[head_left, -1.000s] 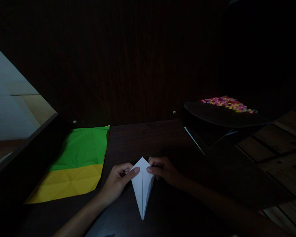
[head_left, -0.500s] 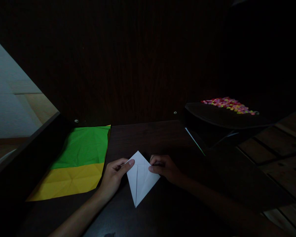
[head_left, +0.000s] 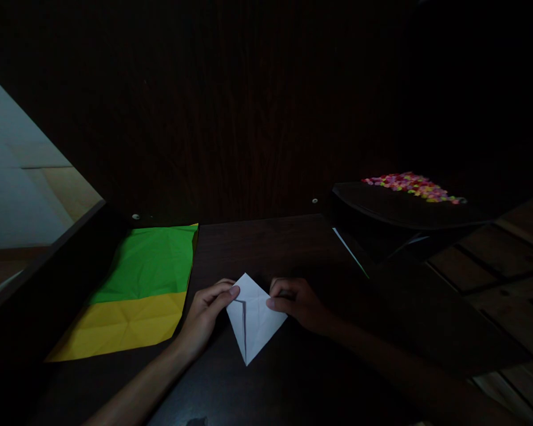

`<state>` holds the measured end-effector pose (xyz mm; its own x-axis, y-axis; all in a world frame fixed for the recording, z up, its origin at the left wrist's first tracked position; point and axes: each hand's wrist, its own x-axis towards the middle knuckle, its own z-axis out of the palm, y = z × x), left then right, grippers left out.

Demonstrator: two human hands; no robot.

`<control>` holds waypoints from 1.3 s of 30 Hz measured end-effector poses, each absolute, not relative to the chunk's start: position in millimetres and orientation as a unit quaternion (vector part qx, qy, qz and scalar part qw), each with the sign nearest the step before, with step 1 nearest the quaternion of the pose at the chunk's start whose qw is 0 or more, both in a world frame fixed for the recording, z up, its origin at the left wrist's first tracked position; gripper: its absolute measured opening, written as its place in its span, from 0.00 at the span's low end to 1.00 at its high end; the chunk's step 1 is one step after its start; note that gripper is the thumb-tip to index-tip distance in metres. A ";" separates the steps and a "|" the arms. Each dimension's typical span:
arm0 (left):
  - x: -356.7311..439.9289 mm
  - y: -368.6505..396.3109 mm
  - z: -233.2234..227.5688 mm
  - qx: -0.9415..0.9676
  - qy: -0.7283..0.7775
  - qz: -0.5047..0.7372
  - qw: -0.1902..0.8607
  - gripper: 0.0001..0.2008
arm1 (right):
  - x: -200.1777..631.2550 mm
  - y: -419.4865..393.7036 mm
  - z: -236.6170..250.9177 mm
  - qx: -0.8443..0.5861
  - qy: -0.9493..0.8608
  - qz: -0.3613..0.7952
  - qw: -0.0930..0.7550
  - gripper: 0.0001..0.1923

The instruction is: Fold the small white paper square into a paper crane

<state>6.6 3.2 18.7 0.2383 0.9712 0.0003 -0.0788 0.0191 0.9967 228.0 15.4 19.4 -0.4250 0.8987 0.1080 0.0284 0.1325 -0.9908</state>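
At lower centre, the left hand and right hand pinch opposite sides of the white paper, best gripped lightly so creases stay true.

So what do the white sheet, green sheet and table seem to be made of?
White sheet: matte paper, by its crisp folded edges. Green sheet: probably thin paper, matte, with creases across it. Table: dark wood or wood-look laminate; faint grain and a slight sheen near the person, but the dim light leaves it open.
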 end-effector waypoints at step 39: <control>10.0 3.1 29.2 0.517 0.462 0.437 0.573 0.15 | 239.1 30.5 18.9 -0.462 -0.575 0.522 0.428 0.15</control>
<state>10.0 3.1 29.2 0.1905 0.9787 -0.0766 -0.0233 0.0825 0.9963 239.1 30.5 18.9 -0.2063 0.9784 0.0099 0.0854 0.0280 -0.9960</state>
